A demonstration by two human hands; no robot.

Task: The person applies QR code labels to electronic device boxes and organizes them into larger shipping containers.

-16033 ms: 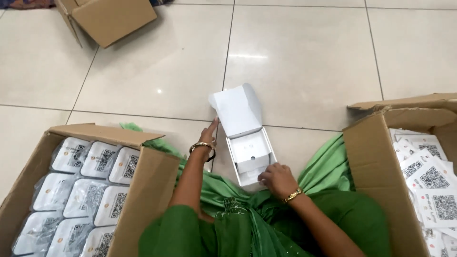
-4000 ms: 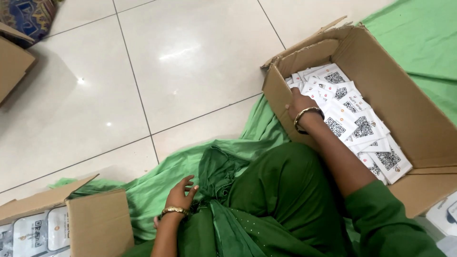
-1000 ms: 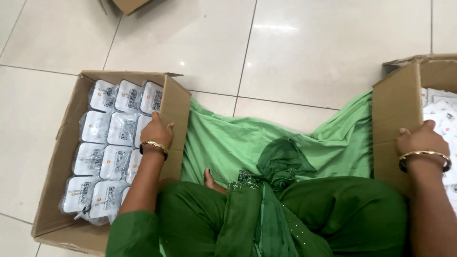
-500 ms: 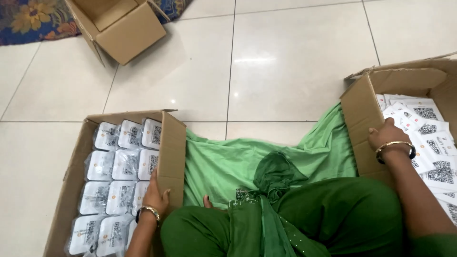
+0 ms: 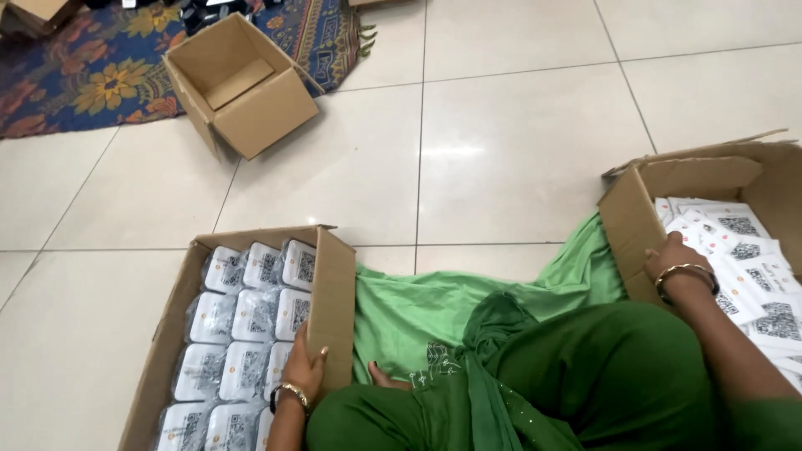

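Green cloth pools on the tiles around the seated person. Nearest, the left hand [image 5: 302,370] curls its fingers over the inner wall of the left carton [image 5: 332,309], gripping the cardboard; that box looks packed full with rows of bagged white devices [image 5: 251,321]. Over at the right carton [image 5: 639,219], the right hand [image 5: 673,260] rests on its edge beside the printed white cards [image 5: 743,267], fingers bent, nothing lifted as far as I can tell. Farther off an empty small box [image 5: 242,83] sits tipped beside a patterned rug [image 5: 92,71].
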